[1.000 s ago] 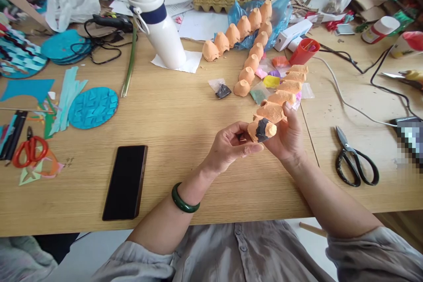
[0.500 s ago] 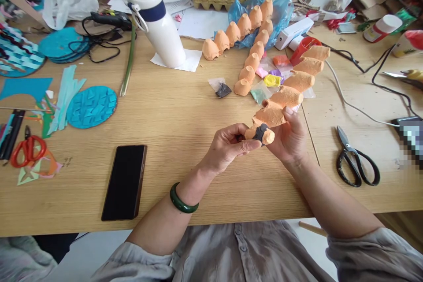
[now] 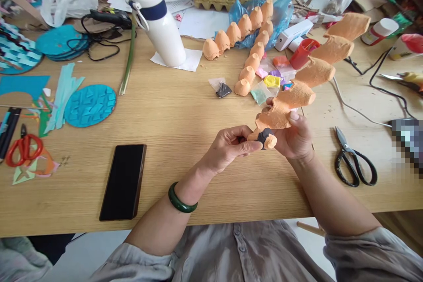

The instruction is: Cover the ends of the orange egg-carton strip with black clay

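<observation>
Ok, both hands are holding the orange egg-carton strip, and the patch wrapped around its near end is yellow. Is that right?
Not quite: the patch is black, not yellow, as the head view shows. The left hand and right hand do both hold the orange egg-carton strip, and the patch is at its near end.

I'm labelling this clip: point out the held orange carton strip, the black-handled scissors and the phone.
Orange carton strip [image 3: 313,72], head view: side of a middle cup.
Black-handled scissors [image 3: 346,147], head view: at the pivot.
Phone [image 3: 123,182], head view: dark screen.
</observation>
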{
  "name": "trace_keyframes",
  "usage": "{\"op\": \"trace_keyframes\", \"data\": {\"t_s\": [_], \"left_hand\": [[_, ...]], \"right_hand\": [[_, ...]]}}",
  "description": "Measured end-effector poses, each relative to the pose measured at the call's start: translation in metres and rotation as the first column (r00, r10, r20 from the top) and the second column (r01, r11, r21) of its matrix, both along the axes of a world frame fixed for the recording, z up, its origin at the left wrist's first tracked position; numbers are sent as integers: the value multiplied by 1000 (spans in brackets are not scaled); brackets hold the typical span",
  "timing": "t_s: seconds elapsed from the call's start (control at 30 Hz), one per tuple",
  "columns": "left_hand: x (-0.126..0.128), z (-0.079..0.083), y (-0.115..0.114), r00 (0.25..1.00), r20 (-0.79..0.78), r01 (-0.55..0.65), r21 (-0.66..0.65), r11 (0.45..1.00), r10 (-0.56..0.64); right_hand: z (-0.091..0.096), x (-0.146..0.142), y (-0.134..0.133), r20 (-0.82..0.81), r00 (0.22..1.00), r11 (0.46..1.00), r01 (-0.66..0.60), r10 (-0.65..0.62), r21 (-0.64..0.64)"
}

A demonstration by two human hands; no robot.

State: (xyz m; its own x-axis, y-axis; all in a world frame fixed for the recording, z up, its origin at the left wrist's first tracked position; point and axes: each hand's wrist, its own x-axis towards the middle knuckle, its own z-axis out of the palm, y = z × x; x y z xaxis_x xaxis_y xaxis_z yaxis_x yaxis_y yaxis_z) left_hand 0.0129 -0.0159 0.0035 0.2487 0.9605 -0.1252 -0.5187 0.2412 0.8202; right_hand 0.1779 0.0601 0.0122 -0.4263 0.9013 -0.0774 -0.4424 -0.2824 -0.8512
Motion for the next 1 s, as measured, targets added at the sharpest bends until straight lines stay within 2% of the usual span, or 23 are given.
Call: {"op": "trace_keyframes", "data": {"t_s": [0.37,0.5,0.77,0.9,1.0], "left_hand": [[-1,3,2,1000,-4,9,0,1000,-9],[-1,0,3,1000,-5,12,-22,1000,-12],[-5,-2,4,993,49,106,-28,994,-104],[-6,-3,4,992,-17,123,-60,991,-124],[-6,-1,3,989,-109,95,-38,995,-98]], "right_hand": [[4,-1,0,19,999,999,-45,45,-12],[2,-1,1,20,1000,1000,1,-1,-18],[-1,1,7,-55,995,997,80,-81,-22],[0,2,6,-30,999,1000,-11,11,-10],[1,4,5,-12,995,996,-94,94,-4]]}}
